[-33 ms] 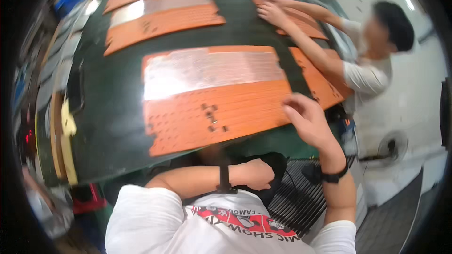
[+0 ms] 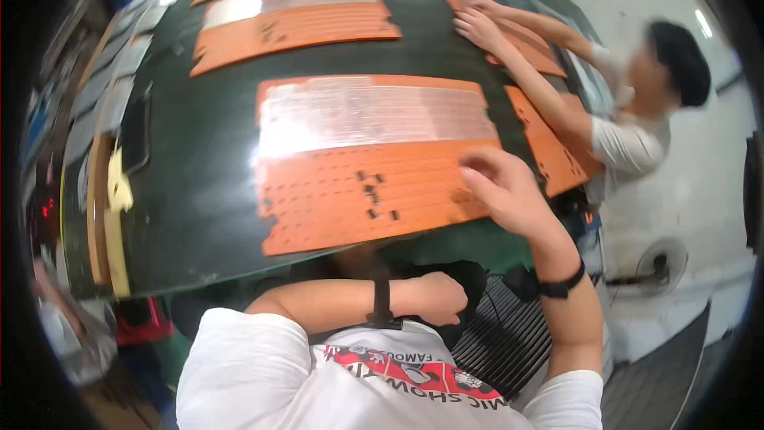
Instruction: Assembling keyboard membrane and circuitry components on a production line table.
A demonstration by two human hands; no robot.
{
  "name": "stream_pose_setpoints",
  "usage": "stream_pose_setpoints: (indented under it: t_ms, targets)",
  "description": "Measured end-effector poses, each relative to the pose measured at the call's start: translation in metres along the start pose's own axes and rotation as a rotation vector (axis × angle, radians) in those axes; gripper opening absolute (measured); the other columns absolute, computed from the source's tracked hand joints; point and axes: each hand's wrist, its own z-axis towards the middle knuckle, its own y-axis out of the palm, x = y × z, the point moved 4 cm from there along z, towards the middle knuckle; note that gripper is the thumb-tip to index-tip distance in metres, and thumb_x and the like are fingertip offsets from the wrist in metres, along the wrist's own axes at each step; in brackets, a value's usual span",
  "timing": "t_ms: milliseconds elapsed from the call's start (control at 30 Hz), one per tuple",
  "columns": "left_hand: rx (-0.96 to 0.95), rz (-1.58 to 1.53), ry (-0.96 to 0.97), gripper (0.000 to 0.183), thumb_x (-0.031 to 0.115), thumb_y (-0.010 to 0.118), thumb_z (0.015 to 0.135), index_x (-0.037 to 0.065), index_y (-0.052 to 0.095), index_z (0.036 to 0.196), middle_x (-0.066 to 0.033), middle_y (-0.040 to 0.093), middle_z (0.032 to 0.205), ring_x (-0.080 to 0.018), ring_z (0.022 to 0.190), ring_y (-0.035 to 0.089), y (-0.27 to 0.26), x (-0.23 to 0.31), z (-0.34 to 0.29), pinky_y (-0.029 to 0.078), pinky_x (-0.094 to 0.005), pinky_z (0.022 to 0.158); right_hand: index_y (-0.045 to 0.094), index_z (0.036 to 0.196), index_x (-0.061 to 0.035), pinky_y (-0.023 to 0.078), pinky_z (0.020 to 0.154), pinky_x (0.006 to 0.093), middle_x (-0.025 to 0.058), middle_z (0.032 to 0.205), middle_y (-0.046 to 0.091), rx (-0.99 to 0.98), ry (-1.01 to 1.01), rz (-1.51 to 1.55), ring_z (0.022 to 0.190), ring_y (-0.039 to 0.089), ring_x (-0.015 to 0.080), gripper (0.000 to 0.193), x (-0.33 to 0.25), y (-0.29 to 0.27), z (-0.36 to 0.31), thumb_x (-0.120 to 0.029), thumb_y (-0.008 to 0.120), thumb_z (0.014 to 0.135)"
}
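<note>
In front of me on the dark green table (image 2: 207, 111) lies an orange board (image 2: 430, 179) with rows of small slots. A shiny clear sheet (image 2: 342, 115) covers its far half. Several small black pieces (image 2: 371, 191) sit near the middle of its bare half. My right hand (image 2: 509, 191) hovers over the board's right end, thumb and fingertips drawn together; anything between them is too small to make out. My left hand (image 2: 438, 299) is a closed fist in front of my body, below the table's edge, its inside hidden.
More orange boards (image 2: 298, 20) lie at the far left. Across on the right, a co-worker's hands (image 2: 477, 24) touch another orange board (image 2: 529, 48), with one more board (image 2: 557, 139) nearer. A dark phone-like slab (image 2: 137, 129) and wooden strips (image 2: 102, 207) line the left edge. A fan (image 2: 662, 264) stands at right.
My right hand has moved left, farther in over the orange board's right end. The whole view has shifted slightly, while my left fist stays where it was.
</note>
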Motion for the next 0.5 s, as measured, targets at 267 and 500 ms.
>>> stream_pose_setpoints:
  t_ms: [267,500]
  targets:
    - [0.306,-0.120,0.098,0.034,0.030,0.061,0.079,-0.003,0.066,0.072,-0.0214,0.064,0.073,-0.0395,0.074,0.062,-0.011,0.001,-0.051,0.050,-0.0452,0.070,0.065,0.089,0.0069,0.051,0.076,0.0400,0.0242,0.087,0.065,-0.430,-0.261,-0.332,0.083,0.064,0.0363,0.044,-0.106,0.216,0.129,-0.035,0.062,0.074]
    - [0.298,-0.183,0.077,0.033,0.029,0.061,0.080,-0.003,0.065,0.072,-0.0199,0.063,0.072,-0.0387,0.076,0.062,-0.023,-0.013,-0.072,0.049,-0.0449,0.070,0.063,0.070,0.0055,0.050,0.065,0.0375,0.0202,0.067,0.062,-0.499,-0.160,-0.595,0.067,0.063,0.0307,0.034,-0.117,0.205,0.157,-0.029,0.062,0.073]
